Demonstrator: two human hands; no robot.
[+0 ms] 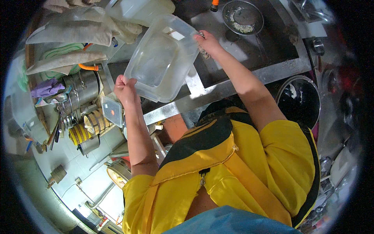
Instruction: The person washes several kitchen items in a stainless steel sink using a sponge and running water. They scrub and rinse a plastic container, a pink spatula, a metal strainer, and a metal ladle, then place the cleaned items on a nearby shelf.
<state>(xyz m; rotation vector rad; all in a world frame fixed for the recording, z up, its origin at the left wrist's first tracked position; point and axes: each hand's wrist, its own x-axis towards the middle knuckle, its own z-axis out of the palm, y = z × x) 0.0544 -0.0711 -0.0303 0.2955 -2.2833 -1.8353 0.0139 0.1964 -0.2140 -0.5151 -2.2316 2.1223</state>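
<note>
A clear plastic storage box [155,63] is held up, tilted, over the edge of a stainless steel sink [216,76]. My left hand [125,87] grips its near left rim, the thumb on top. At the opposite rim my right hand [209,44] holds the box together with a grey, wet-looking scrubber or cloth [203,51], partly hidden by the fingers. Beyond the right hand, a round metal strainer [243,17] with pale food scraps lies in the sink.
Another translucent container [140,10] stands behind the box. Cloths [70,32] hang at the left, above metal pots [83,87] and bamboo steamers [95,121]. An orange hose end [214,5] is at the top. Right of me is a large dark round vessel [298,101].
</note>
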